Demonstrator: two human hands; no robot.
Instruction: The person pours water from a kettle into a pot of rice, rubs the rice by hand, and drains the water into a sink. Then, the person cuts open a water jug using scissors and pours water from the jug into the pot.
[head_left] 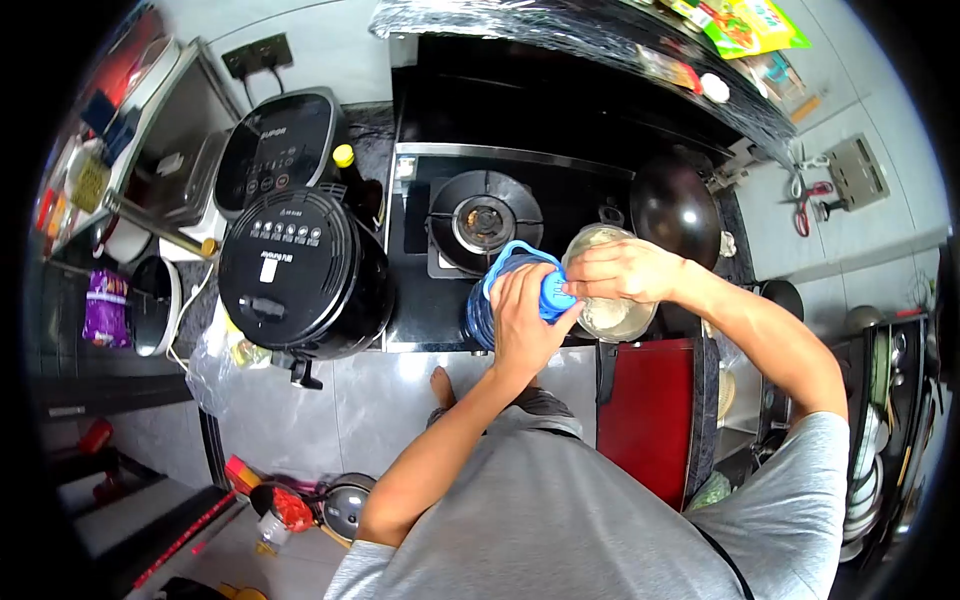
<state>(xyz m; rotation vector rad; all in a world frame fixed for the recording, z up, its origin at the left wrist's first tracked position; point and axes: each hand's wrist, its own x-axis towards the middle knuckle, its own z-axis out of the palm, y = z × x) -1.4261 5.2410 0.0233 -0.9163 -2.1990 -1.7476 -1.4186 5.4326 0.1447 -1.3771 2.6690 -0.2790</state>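
A large blue bottle (480, 312) with a light blue handle loop stands at the front edge of the stove, its blue cap (556, 296) turned toward the right. My left hand (526, 318) is wrapped round the bottle's neck, just beside the cap. My right hand (622, 272) has its fingers pressed together against the cap's right side. Beneath my right hand is a clear bowl (630, 327) with white powder (604, 314) in it. The hands nearly touch each other.
A gas burner (485, 222) lies behind the bottle. A dark wok (678, 212) stands behind the bowl at the right. Black cookers (300, 270) and a yellow-capped bottle (344, 156) are at the left. Pots (348, 505) sit on the floor, lower left.
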